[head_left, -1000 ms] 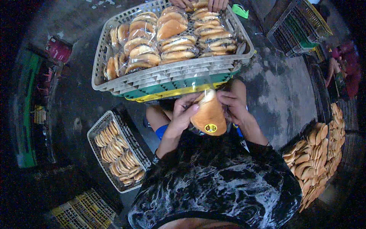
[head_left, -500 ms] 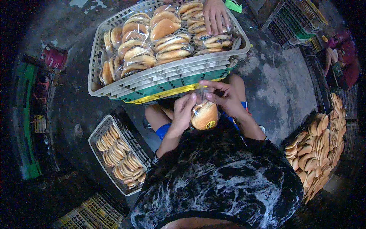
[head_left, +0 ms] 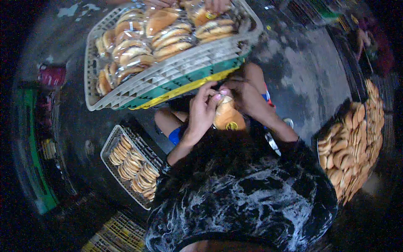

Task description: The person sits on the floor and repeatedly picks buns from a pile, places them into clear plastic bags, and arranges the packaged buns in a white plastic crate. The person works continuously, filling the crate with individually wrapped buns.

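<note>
- The left hand (head_left: 202,112) grips the upper left side of a bagged bun (head_left: 227,117), fingers curled up to the gathered neck of its clear bag.
- The right hand (head_left: 244,93) closes on the same neck from the right, its fingertips meeting the left hand's at the top of the bag.
- The bagged bun sits between both hands, above the person's lap and just below the front edge of the stacked crates; its long axis runs from the pinched neck at upper left down to the rounded end at lower right, which points toward the person's body.
- Just beyond, a grey crate (head_left: 126,94) of bagged buns tops the stack, tilted.
- Another person's hand (head_left: 217,5) reaches into its far side.
- A wire tray (head_left: 110,145) of bare buns lies lower left.
- A heaped bun tray (head_left: 352,138) stands at the right.
</note>
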A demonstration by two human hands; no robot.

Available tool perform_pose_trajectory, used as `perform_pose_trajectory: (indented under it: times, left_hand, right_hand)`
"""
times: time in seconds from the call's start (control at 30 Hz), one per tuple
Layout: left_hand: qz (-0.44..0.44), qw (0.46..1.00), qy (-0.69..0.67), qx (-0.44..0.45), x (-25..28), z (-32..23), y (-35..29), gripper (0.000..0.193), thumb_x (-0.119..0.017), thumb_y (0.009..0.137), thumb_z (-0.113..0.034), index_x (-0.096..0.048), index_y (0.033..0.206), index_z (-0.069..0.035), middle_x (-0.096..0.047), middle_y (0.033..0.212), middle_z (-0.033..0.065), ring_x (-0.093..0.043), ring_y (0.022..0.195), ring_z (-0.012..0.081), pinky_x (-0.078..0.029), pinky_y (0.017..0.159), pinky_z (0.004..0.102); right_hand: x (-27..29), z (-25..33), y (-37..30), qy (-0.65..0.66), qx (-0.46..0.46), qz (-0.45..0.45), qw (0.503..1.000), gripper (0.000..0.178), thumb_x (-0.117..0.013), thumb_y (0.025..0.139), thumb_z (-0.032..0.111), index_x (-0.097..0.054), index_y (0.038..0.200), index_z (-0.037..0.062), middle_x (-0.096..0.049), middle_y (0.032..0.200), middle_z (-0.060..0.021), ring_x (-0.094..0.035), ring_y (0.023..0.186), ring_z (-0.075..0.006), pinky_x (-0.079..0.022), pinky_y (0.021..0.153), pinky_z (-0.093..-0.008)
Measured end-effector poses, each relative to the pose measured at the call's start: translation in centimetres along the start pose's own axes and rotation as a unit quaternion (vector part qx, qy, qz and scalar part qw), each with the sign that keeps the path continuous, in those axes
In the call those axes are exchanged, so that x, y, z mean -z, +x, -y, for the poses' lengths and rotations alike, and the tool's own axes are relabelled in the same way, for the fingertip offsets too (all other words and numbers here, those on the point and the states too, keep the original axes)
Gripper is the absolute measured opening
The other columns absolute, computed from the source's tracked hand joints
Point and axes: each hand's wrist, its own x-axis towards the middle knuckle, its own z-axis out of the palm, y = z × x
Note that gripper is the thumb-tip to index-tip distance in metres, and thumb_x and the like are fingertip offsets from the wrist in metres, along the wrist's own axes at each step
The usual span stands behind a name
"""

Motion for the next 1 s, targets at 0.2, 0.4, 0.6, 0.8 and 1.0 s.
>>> perform_pose_trajectory:
  times: [0.2, 0.4, 0.6, 0.8, 1.0]
  left_hand:
    - [0.182, 0.957, 0.142, 0.178, -1.7, 4.7, -1.9, 0.035, -0.052, 0.080, -0.032, -0.055, 0.086, 0.003, -0.056, 0.089, 0.0157, -0.056, 0.081, 0.0227, -0.044, 0.068, 0.0303]
    - [0.227, 0.937, -0.091, 0.250, -3.6, 8.5, -1.8, 0.027, -0.046, 0.086, -0.022, -0.054, 0.095, 0.002, -0.057, 0.086, 0.0079, -0.053, 0.083, 0.0151, -0.041, 0.076, 0.0261]
    - [-0.031, 0.997, -0.040, 0.050, -9.0, 3.6, 1.1, 0.019, -0.045, 0.086, -0.011, -0.053, 0.091, 0.005, -0.057, 0.083, 0.0115, -0.053, 0.078, 0.0172, -0.041, 0.073, 0.0276]
    - [-0.150, 0.987, -0.012, 0.056, -8.3, 1.2, 3.6, 0.023, -0.042, 0.087, -0.015, -0.052, 0.081, 0.004, -0.050, 0.068, 0.0062, -0.045, 0.066, 0.0113, -0.039, 0.062, 0.0244]
    - [-0.196, 0.977, 0.000, 0.088, -6.1, 4.4, 2.8, 0.025, -0.043, 0.087, -0.017, -0.054, 0.078, 0.004, -0.055, 0.070, 0.0106, -0.047, 0.064, 0.0132, -0.040, 0.062, 0.0276]
  right_hand:
    - [-1.0, -1.4, -5.9, -0.026, -0.122, 0.065, 0.990, 0.020, -0.054, 0.074, 0.004, -0.054, 0.094, -0.0008, -0.055, 0.088, -0.0176, -0.054, 0.085, -0.0314, -0.043, 0.067, -0.0372]
    - [-3.5, -6.5, -9.6, -0.093, -0.242, 0.224, 0.939, 0.024, -0.052, 0.080, 0.018, -0.052, 0.097, 0.0018, -0.052, 0.100, -0.0166, -0.055, 0.080, -0.0309, -0.047, 0.065, -0.0367]
    - [-3.7, -8.6, -7.4, 0.250, -0.252, -0.171, 0.919, 0.045, -0.039, 0.088, 0.036, -0.036, 0.115, 0.0008, -0.045, 0.105, -0.0115, -0.042, 0.100, -0.0180, -0.034, 0.087, -0.0322]
    - [1.4, -27.3, -11.6, -0.138, -0.555, -0.099, 0.815, 0.073, -0.049, 0.074, 0.055, -0.034, 0.121, 0.0011, -0.054, 0.103, -0.0222, -0.052, 0.096, -0.0369, -0.040, 0.082, -0.0378]
    - [0.7, -33.2, -18.0, -0.155, -0.579, 0.112, 0.792, 0.057, -0.049, 0.077, 0.043, -0.041, 0.114, 0.0006, -0.056, 0.101, -0.0167, -0.052, 0.094, -0.0300, -0.040, 0.082, -0.0348]
